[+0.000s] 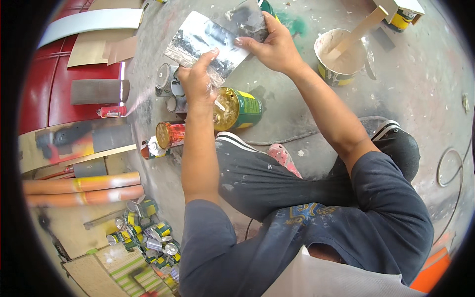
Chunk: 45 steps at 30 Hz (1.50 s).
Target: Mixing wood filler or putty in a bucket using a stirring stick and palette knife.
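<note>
Board: a flat white board (pixel 212 38) smeared with black and grey is up in the air between the two hands, towards 12 o'clock from the middle of the view, a little to the 11 side. It is tilted, with lumpy paste along its edge at 7 o'clock.
Board's handling: probably light and fairly stiff, and slippery wherever the paste is wet. The cleaner rim by the thumbs looks the better place to hold; the pasty edge would smear the fingers.
Dark plate: a dark, smeared plate (pixel 246 21) lies against the board's 2 o'clock side; whether it is above or below the board there, I cannot tell. It looks thin and light, easiest to hold by its outer side.
Left hand: the left hand (pixel 198 81) pinches the board at its 5 o'clock edge, thumb on top, fingers mostly hidden underneath.
Right hand: the right hand (pixel 277 47) is closed round the dark plate's 3 o'clock side, its thumb reaching to the board's edge; how hard it presses, I cannot tell.
Bucket: a paste-coated bucket (pixel 340 78) stands between 1 and 2 o'clock, a wooden stick (pixel 365 25) leaning in it.
Tin: a yellow-green tin (pixel 251 110) lies below the hands, near 12 o'clock.
</note>
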Each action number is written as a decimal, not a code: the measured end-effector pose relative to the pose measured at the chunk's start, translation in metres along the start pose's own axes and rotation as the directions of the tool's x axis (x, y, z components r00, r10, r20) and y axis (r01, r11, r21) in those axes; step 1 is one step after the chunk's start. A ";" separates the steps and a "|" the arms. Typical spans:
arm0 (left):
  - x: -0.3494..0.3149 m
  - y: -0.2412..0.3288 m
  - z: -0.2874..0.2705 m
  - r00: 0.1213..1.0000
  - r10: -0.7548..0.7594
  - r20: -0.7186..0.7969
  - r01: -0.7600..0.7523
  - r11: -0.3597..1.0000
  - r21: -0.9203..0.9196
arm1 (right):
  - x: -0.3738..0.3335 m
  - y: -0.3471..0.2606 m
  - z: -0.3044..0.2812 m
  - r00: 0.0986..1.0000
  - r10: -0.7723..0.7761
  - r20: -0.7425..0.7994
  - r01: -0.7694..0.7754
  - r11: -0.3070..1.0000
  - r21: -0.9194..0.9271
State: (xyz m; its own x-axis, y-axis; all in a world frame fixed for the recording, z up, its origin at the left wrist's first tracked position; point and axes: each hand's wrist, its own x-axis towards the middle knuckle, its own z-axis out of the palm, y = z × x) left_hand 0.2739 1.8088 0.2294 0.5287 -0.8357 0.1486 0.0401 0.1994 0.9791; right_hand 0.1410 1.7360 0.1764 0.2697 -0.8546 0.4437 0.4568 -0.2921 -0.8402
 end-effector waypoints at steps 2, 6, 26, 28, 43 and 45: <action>-0.002 0.002 -0.003 0.999 -0.019 0.051 0.017 0.999 0.043 | 0.002 0.006 -0.004 0.997 -0.061 0.049 0.064 0.995 -0.074; -0.001 -0.006 -0.013 0.998 -0.035 0.060 0.029 0.995 0.095 | 0.004 0.002 -0.016 0.959 0.136 0.249 -0.046 0.940 -0.339; -0.002 -0.027 -0.011 0.981 -0.077 0.176 0.015 0.944 0.331 | 0.000 0.008 -0.039 0.655 0.519 0.549 -0.317 0.849 -0.423; -0.003 -0.031 -0.013 0.975 -0.103 0.194 0.014 0.911 0.412 | -0.001 0.012 -0.039 0.622 0.538 0.569 -0.346 0.841 -0.416; 0.035 -0.050 -0.032 0.849 -0.443 0.286 0.525 0.762 -0.378 | -0.005 0.091 -0.044 0.898 0.440 -0.008 -0.433 0.880 -0.193; 0.037 -0.052 -0.030 0.837 -0.444 0.319 0.545 0.721 -0.427 | -0.008 0.099 -0.033 0.939 0.332 -0.089 -0.342 0.927 -0.154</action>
State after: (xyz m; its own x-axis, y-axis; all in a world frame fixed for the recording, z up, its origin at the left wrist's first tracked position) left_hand 0.3168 1.7827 0.1800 0.1544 -0.9514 -0.2664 0.6792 -0.0936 0.7279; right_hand 0.1562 1.6994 0.0797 0.3298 -0.9376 0.1104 0.2004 -0.0447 -0.9787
